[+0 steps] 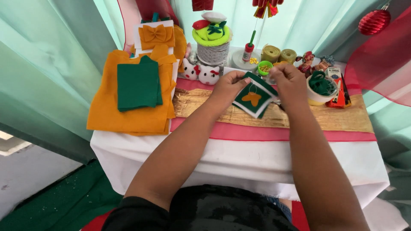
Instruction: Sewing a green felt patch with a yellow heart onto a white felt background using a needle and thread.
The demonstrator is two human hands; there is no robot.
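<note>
Both hands met over the middle of the table, which was draped in white cloth with a pink band and a gold runner. Between them they held a small square green felt patch backed with white and bearing an orange felt shape at its centre. The patch hung just above the gold runner, turned like a diamond, one corner pointing toward the person and the opposite corner away.

The left hand had its fingers closed on the patch's upper left edge, thumb on top. The right hand pinched the upper right corner, fingers curled tight, so the patch lay directly between the two hands and slightly below both. Neither hand was clearly nearer; each touched it.

To the left lay a stack of orange felt sheets with a folded dark green felt piece on top. Just beside the right hand stood a white cup of green ribbon. Behind the hands sat two small white plush cat heads and a small glue bottle with a red cap.
</note>
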